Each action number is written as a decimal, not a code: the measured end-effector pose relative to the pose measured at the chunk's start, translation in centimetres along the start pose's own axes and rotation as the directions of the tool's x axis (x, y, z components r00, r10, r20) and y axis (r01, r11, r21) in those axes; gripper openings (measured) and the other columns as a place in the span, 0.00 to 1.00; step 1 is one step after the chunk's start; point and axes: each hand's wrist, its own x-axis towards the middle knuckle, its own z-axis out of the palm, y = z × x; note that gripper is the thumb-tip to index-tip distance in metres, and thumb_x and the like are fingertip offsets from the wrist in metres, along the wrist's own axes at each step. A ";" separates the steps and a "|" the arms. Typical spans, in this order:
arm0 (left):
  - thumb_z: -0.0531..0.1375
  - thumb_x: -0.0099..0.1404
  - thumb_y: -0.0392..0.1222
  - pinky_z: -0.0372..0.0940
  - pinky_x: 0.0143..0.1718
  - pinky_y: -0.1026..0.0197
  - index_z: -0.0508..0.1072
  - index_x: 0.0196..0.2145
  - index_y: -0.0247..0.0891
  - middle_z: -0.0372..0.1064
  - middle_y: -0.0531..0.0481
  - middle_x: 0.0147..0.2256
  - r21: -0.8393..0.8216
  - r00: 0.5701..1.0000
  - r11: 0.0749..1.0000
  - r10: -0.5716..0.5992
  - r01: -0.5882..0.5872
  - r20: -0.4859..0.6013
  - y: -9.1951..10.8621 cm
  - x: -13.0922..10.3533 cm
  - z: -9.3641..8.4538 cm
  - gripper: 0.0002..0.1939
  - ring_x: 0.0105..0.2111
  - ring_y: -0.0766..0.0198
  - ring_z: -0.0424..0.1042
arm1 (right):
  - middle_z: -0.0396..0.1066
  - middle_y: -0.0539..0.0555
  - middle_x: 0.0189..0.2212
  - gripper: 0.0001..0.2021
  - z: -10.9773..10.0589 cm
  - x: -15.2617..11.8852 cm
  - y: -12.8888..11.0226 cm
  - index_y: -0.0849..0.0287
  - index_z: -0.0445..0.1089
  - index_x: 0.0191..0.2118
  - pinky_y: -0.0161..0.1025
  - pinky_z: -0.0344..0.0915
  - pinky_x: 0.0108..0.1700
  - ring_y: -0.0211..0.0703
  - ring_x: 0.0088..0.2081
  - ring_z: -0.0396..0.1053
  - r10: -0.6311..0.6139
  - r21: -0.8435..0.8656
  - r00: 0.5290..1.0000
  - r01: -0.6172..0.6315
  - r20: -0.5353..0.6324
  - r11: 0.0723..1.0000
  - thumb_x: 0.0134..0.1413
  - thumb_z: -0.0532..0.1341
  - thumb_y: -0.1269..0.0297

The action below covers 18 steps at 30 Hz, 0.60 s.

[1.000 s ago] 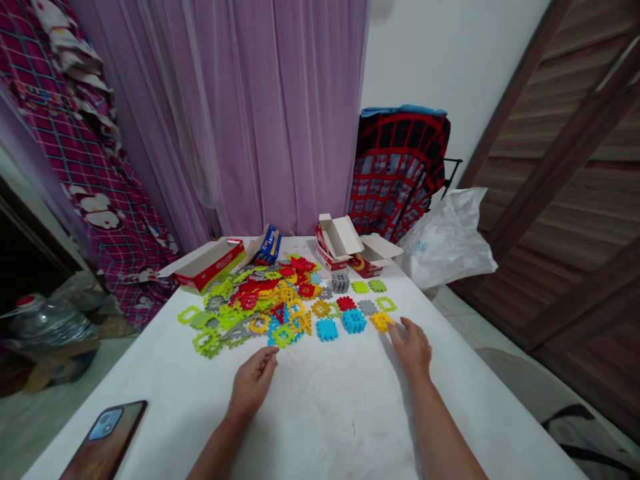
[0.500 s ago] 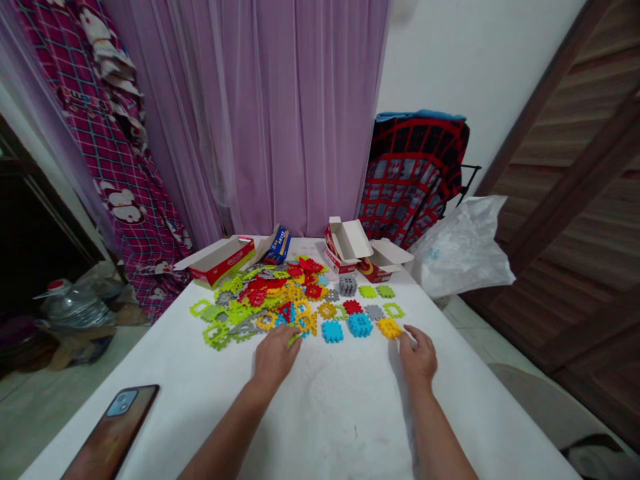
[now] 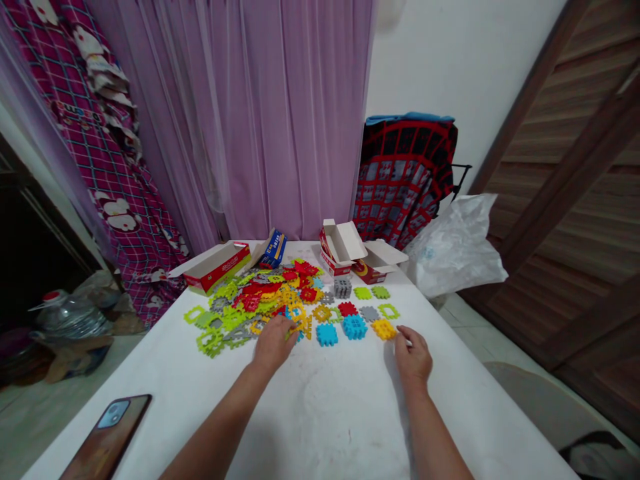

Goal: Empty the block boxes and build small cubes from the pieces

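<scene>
Plastic tiles (image 3: pixel 260 300) piled at twelve o'clock: left hand (image 3: pixel 273 343) curled on their near edge, grip unclear; right hand (image 3: pixel 413 353) relaxed beside yellow tile (image 3: pixel 384 329). Best lifting singly.

The table (image 3: pixel 320 413) is white. The heap of interlocking plastic tiles (image 3: pixel 260 303) mixes lime green, red, yellow and grey; to its right lie two blue tiles (image 3: pixel 341 331) and a yellow tile (image 3: pixel 384 329). The far boxes (image 3: pixel 345 250) are red and white. The curtain (image 3: pixel 280 113) is lilac; the phone (image 3: pixel 107 437) at near left is brown.
</scene>
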 end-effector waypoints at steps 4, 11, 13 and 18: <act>0.48 0.67 0.49 0.64 0.45 0.56 0.72 0.39 0.39 0.73 0.46 0.37 -0.218 0.993 0.971 -0.108 0.096 -0.042 -1.1 -0.6 0.2 0.17 0.40 0.59 0.71 | 0.74 0.63 0.42 0.19 0.1 -0.3 -0.9 0.62 0.74 0.38 0.46 0.69 0.43 0.52 0.43 0.70 -0.110 0.032 0.994 0.110 -0.015 0.993 0.50 0.50 0.59; 0.49 0.58 0.68 0.60 0.22 0.65 0.71 0.34 0.38 0.65 0.56 0.20 -0.544 0.965 0.799 -0.242 0.256 0.098 -0.8 -1.2 0.9 0.29 0.20 0.67 0.65 | 0.75 0.61 0.41 0.19 0.8 -2.5 -5.0 0.60 0.76 0.38 0.43 0.69 0.39 0.50 0.43 0.71 -0.187 0.181 0.965 0.153 0.186 0.972 0.52 0.53 0.53; 0.52 0.55 0.70 0.57 0.20 0.65 0.72 0.33 0.38 0.64 0.57 0.19 -0.585 0.961 0.762 -0.232 0.277 0.152 -0.3 -1.4 1.0 0.30 0.18 0.68 0.62 | 0.75 0.60 0.39 0.19 1.4 -3.7 -6.2 0.59 0.77 0.38 0.42 0.68 0.37 0.49 0.40 0.71 -0.189 0.311 0.916 0.075 0.354 0.948 0.52 0.57 0.50; 0.57 0.51 0.67 0.53 0.19 0.66 0.74 0.31 0.38 0.61 0.58 0.17 -0.626 0.952 0.721 -0.168 0.297 0.258 0.8 -2.0 0.7 0.27 0.18 0.70 0.58 | 0.73 0.53 0.36 0.28 2.4 -6.6 -8.3 0.56 0.72 0.53 0.38 0.64 0.33 0.36 0.28 0.65 -0.254 0.507 0.603 -0.296 0.756 0.809 0.44 0.68 0.53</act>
